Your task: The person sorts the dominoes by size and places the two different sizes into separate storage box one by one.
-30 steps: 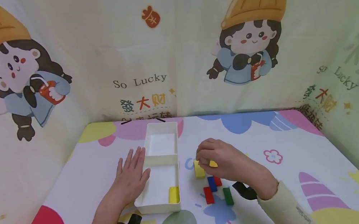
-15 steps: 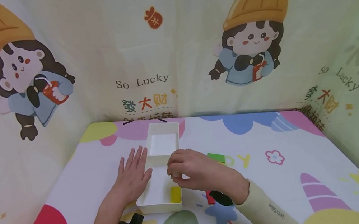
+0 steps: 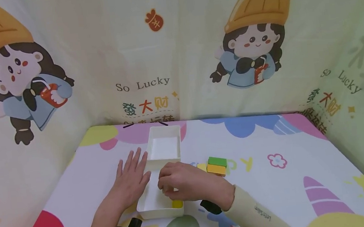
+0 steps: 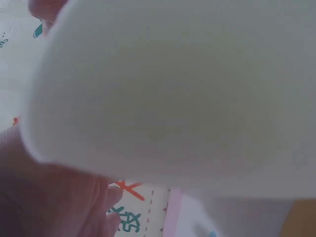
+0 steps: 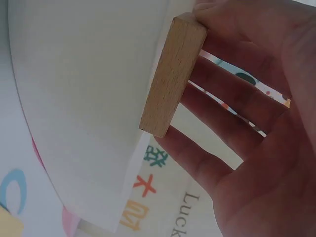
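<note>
A white two-compartment box [image 3: 161, 213] stands lengthwise on the table. My right hand [image 3: 188, 182] is over its front compartment, and the right wrist view shows it pinching a plain wooden block [image 5: 173, 76] between thumb and fingertips, close to the box wall. A yellow block [image 3: 177, 203] lies in the front compartment's near right corner, partly covered by that hand. My left hand [image 3: 130, 182] has its fingers straight and spread along the box's left side. The pale box wall [image 4: 173, 98] fills most of the left wrist view.
Right of the box, a green block [image 3: 217, 161] and an orange-yellow block [image 3: 216, 169] lie together, beside a pale yellow block [image 3: 202, 168]. My right forearm covers the table just in front of them. A printed curtain [image 3: 192, 54] closes off the back and sides.
My right hand has moved left from above the loose blocks to over the front compartment. The red, blue and dark green blocks are now hidden behind its arm. The left hand stays in place.
</note>
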A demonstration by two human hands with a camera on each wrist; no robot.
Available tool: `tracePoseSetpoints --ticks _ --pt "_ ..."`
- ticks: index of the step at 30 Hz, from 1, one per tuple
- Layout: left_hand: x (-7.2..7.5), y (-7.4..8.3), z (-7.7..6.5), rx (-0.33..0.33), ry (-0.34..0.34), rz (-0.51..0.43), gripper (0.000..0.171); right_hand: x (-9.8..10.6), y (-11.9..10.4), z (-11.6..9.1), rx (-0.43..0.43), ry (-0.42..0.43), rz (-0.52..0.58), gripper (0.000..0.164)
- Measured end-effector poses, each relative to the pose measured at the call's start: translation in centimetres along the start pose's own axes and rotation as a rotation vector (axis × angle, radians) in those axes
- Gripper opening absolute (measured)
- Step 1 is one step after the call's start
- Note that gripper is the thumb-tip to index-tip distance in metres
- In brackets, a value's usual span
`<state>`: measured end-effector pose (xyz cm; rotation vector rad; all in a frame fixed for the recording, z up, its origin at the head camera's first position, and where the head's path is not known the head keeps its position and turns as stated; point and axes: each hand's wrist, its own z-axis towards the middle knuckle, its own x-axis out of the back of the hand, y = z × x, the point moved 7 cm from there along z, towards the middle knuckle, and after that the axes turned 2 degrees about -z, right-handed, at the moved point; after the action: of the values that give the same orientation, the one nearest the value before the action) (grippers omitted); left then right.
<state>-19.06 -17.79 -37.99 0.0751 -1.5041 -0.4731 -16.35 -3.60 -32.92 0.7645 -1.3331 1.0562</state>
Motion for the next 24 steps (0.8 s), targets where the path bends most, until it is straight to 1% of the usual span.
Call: tracePoseSetpoints --ticks 3,6,11,14,18,24 --pt "0.2 -0.1 -0.1 0.003 0.009 0.011 0.064 -0.6 -0.1 0.5 0.008 -0.020 -0.009 0.012" --pt "0.2 -0.1 -0.1 -0.003 0.022 0.009 0.063 -1.2 -0.1 1.0 -0.007 -0.055 -0.003 0.013" --pt "-0.3 0.2 -0.1 -0.021 0.016 -0.014 0.062 -2.9 0.1 1.5 -0.077 -0.167 0.037 0.016" --pt "-0.5 0.2 -0.1 -0.015 0.003 -0.017 0.064 -3.8 0.2 1.7 -0.087 -0.207 0.026 0.017" --pt "-0.4 0.2 0.0 -0.007 0.008 -0.022 0.064 -4.5 0.1 2.0 -0.073 -0.227 0.004 0.016" --pt "-0.7 0.3 0.0 0.002 -0.006 -0.028 0.064 -5.2 -0.1 2.3 -0.068 -0.258 0.029 0.017"
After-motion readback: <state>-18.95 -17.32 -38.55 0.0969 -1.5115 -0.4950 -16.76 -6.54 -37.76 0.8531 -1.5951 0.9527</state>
